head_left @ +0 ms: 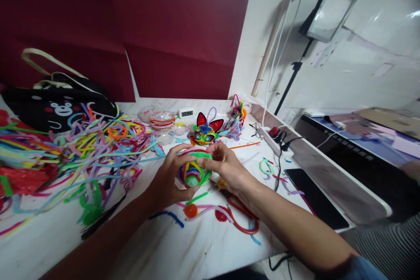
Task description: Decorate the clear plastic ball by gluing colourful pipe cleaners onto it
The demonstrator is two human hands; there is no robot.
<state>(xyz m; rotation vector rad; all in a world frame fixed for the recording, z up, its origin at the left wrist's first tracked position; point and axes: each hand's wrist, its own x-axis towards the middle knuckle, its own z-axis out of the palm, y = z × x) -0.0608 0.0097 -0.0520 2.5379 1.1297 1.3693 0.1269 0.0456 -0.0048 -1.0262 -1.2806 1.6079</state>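
Note:
Between my two hands is a round ornament (pixel 193 171) wrapped in coils of coloured pipe cleaner, green, yellow, red and blue. My left hand (pixel 169 175) curls around its left side, thumb beneath and fingers over the top. My right hand (pixel 223 164) pinches at the ornament's upper right edge, where a green strip lies; whether a separate piece is in that pinch I cannot make out. Just below my right wrist lie red-handled pliers (pixel 241 208), partly hidden by the forearm. A short green pipe cleaner (pixel 197 198) and an orange coil (pixel 190 211) rest under the ornament.
Loose pipe cleaners (pixel 108 140) heap up at the left before a black bag (pixel 55 105). Behind my hands stand a finished cat-eared ornament (pixel 204 133), clear shells (pixel 162 120) and a small clock (pixel 186 113). At right are a phone (pixel 315 197) and a power strip (pixel 275 142).

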